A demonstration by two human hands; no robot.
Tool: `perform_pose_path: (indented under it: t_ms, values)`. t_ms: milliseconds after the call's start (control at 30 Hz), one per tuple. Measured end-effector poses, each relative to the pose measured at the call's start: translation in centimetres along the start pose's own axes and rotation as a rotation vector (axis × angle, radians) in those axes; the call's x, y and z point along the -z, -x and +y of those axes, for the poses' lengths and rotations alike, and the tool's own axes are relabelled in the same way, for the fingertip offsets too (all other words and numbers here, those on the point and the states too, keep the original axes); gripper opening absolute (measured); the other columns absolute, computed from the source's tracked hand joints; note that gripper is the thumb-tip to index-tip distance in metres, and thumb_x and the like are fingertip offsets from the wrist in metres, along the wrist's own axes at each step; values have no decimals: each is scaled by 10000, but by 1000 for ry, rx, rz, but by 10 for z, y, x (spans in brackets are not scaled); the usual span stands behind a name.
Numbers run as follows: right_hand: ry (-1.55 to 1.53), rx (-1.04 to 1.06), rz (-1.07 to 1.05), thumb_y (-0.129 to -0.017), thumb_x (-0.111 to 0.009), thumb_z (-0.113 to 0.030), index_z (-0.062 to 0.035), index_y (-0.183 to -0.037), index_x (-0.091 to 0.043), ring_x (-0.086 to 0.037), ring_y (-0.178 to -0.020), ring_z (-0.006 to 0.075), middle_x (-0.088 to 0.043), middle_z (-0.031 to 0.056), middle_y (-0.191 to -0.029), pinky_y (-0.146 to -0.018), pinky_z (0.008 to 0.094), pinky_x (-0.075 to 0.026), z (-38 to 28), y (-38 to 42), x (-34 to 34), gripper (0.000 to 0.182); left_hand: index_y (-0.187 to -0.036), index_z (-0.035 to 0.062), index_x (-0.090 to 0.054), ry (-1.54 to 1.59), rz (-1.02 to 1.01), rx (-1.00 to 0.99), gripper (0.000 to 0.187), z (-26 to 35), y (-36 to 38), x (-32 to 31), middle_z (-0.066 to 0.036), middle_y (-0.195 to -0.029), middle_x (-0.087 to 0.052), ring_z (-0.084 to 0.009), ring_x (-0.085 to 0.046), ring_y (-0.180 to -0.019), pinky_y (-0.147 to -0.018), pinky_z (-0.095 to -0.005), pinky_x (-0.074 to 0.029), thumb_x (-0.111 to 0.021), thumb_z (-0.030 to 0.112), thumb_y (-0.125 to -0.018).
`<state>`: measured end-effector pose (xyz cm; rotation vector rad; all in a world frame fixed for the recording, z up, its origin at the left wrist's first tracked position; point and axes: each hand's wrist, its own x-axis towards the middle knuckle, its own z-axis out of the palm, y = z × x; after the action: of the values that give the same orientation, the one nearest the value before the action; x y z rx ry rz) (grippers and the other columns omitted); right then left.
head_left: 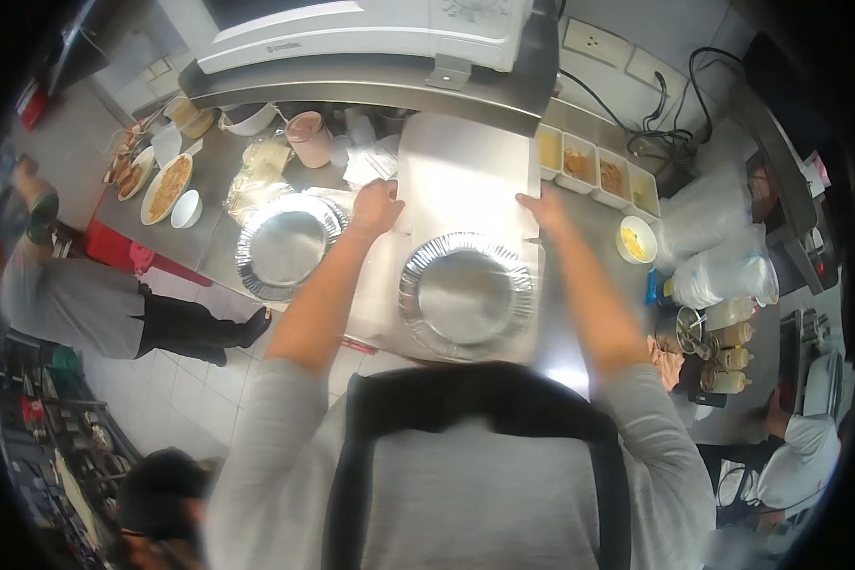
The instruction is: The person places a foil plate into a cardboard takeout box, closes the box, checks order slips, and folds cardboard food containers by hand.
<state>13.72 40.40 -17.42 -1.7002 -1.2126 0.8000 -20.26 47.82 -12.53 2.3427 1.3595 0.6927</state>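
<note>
Risk first, near to far. The foil plate (465, 296) at frame centre sits loose in the open box (461, 180); judging by how both hands work the lid, any jerk of the lid could slide or tip the plate toward the near counter edge. The box is thin white card, so uneven pulling could crease the lid or skew it. The second foil plate (285, 245) at centre left lies just beside the box and partly over the counter (214, 204) edge; a bump from the left forearm could knock it off. Further up, the pink jug (309, 139), the paper wads and the sauce tubs (594, 171) stand near the lid's back edge, so a lid pushed back hard could hit them. The shelf (370, 81) with a white appliance hangs low over the lid and limits how far it can swing.

Hands: left hand (375, 207) is curled closed on the lid's left edge, gripping it. Right hand (540, 207) lies flatter on the lid's right edge, fingers on the card; how tightly it grips, cannot tell. The box lies between the hands, lid raised at upper centre, base below them, nearer than both, plate inside.

Other people stand at left, lower left and lower right of frame, well apart from the box.
</note>
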Motion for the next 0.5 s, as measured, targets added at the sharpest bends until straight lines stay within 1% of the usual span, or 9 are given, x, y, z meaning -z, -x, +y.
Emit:
perform_pose_path:
  t_ms: [67, 100, 133, 200, 233, 300, 400, 433, 500]
  values:
    - [32, 71, -62, -779, -690, -246, 40, -1029, -633, -657, -848, 317, -674, 195, -941, -773, 376, -501, 0, 22, 23, 384, -908, 56, -668, -22, 120, -358, 245, -4, 5, -1, -179, -793, -643, -338, -618, -795, -766, -409, -483, -622, 210, -724]
    - [106, 116, -96, -782, -686, -241, 43, -1040, -624, -654, -850, 324, -671, 202, -947, -775, 378, -501, 2, 36, 32, 390, -929, 42, -661, 135, -40, -248, 289, -3, 5, -4, -212, -849, -645, -359, -617, -832, -789, -424, -480, -605, 231, -717]
    - [179, 164, -128, -785, -683, -236, 46, -1052, -614, -652, -853, 331, -667, 209, -952, -776, 380, -502, 0, 50, 40, 395, -941, 44, -659, 89, -124, -185, 298, -6, 5, -10, -214, -878, -647, -370, -614, -852, -798, -426, -478, -597, 242, -728]
    - [315, 83, -54, -797, -665, -239, 47, -1090, -590, -641, -880, 353, -656, 227, -967, -792, 383, -499, -26, 85, 35, 416, -966, 47, -656, -9, -283, -67, 316, -13, 4, -25, -216, -934, -650, -392, -608, -893, -814, -432, -474, -580, 264, -749]
    - [382, 46, -10, -804, -657, -240, 47, -1110, -578, -635, -893, 365, -651, 236, -974, -800, 384, -498, -35, 95, 34, 427, -966, 30, -653, 17, -284, -39, 342, -5, 7, -26, -229, -942, -646, -400, -604, -903, -818, -433, -473, -572, 297, -769]
    - [359, 72, 35, -807, -647, -239, 38, -1142, -556, -617, -927, 384, -638, 247, -995, -822, 393, -490, -11, 95, 30, 443, -967, -6, -647, 70, -284, 14, 411, 10, 20, -27, -253, -957, -639, -415, -597, -925, -826, -434, -471, -555, 363, -810]
    - [279, 100, -17, -795, -630, -207, 19, -1177, -525, -585, -984, 405, -620, 245, -1045, -860, 405, -472, 7, 90, 26, 456, -962, -73, -622, 15, -276, 87, 552, -31, 23, -65, -304, -917, -619, -410, -597, -926, -823, -437, -468, -508, 457, -862]
    - [263, 137, -33, -793, -625, -200, 18, -1181, -519, -583, -986, 406, -616, 246, -1053, -863, 408, -470, 8, 93, 25, 457, -920, -131, -605, 8, -330, 90, 654, -28, 28, -65, -334, -896, -606, -415, -599, -910, -818, -448, -465, -483, 510, -875]
    - [248, 229, -43, -794, -608, -189, 16, -1185, -510, -577, -991, 409, -608, 248, -1065, -870, 415, -465, 5, 104, 23, 452, -903, -120, -616, -26, -396, 137, 639, 15, 47, -33, -327, -883, -612, -421, -601, -892, -806, -450, -469, -469, 502, -883]
